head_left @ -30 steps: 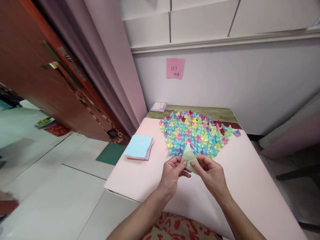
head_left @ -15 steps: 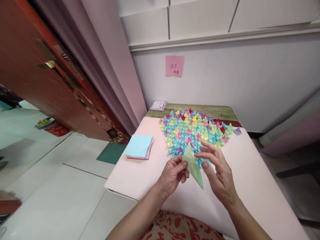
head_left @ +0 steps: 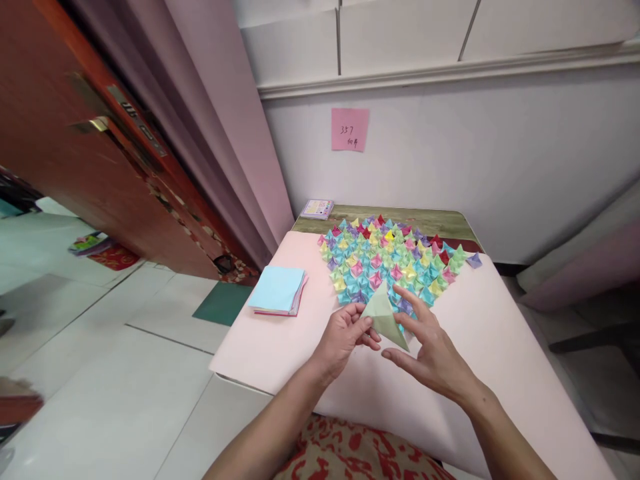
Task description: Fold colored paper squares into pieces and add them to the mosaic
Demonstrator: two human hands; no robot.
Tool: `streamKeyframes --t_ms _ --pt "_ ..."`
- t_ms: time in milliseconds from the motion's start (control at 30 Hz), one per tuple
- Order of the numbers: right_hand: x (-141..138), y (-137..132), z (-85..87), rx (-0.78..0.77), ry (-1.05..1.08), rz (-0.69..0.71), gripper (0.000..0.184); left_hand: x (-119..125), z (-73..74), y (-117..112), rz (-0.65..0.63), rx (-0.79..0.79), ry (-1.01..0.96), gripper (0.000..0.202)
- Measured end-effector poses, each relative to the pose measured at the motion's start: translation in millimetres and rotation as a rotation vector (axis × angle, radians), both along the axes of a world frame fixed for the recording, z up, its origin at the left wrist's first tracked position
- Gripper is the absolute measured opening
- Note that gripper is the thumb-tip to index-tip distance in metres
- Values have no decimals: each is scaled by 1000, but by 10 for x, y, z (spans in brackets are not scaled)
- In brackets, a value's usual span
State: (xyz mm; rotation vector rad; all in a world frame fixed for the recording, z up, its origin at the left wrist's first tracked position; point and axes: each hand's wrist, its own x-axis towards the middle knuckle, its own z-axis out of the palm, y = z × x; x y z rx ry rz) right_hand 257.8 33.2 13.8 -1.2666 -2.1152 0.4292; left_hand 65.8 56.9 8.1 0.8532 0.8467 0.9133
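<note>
A pale green paper folded into a triangle (head_left: 384, 316) is held just above the pink table cover (head_left: 500, 347). My left hand (head_left: 345, 337) pinches its left edge between thumb and fingers. My right hand (head_left: 430, 347) is beside it with fingers spread; its fingertips touch the paper's right side. Behind them lies a spread of several small folded paper pieces in many colours (head_left: 387, 260).
A stack of square papers with a light blue top sheet (head_left: 279, 291) lies at the table's left edge. A small paper pack (head_left: 317, 209) sits at the far left corner. A pink note (head_left: 349, 129) is on the wall. A brown door (head_left: 75, 147) stands at left.
My right hand let go of its pinch on the green paper and spread its fingers. The paper turned in my left hand and now lies flatter.
</note>
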Motion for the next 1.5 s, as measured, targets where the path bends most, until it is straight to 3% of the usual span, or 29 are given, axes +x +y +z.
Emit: streamKeyframes --t_ms 100,300,433,500,567,633,733,833,900,1033,1167,1300,1500 --pt "-16 52 -40 68 -45 -3 10 2 20 -8 -41 61 63 34" --pt "-66 88 -122 244 -77 -29 11 -3 27 -87 -63 334 402 11" --pt "-129 47 -74 283 -119 -52 7 -3 17 -132 20 551 620 9" --pt "-155 29 -13 285 -104 -81 9 5 2 -147 56 570 626 8" --pt "-161 23 45 269 -2 -179 22 19 -13 -156 63 454 541 12" --pt "-146 29 73 190 174 -300 45 39 -14 -158 54 233 361 21" --pt "-128 50 38 -150 493 -327 59 76 15 -160 48 -31 72 33" --pt "-163 58 -30 -514 758 -234 55 108 44 -173 54 -61 -17 36" --pt "-201 49 -58 -583 854 -210 45 117 41 -184 41 -29 13 36" --pt "-231 17 -75 -508 809 -220 31 95 8 -177 71 4 70 37" --pt "-220 1 -102 -429 696 -227 29 84 10 -156 126 -44 6 40" --pt "-212 1 -101 -170 570 -285 48 124 20 -160 210 -54 -5 37" --pt "-209 -1 -7 153 313 -275 43 174 -1 -161 246 -10 12 32"
